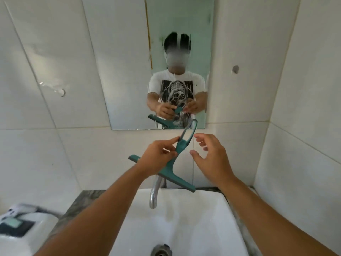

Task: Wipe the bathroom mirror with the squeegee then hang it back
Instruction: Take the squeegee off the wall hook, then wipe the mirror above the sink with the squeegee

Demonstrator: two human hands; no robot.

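Teal squeegee (170,166) held tilted below the streaky wall mirror (184,24), blade lowest, loop handle up

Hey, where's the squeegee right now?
In the head view the squeegee is mid-frame, held up by the left hand above the sink and tap, just below the mirror; the right hand is open beside it.

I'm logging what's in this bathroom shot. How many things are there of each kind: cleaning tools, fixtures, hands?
Cleaning tools: 1, the teal squeegee
Fixtures: 3, the mirror, faucet and sink
Hands: 2, left hand holding the squeegee, right hand open beside it
Total: 6
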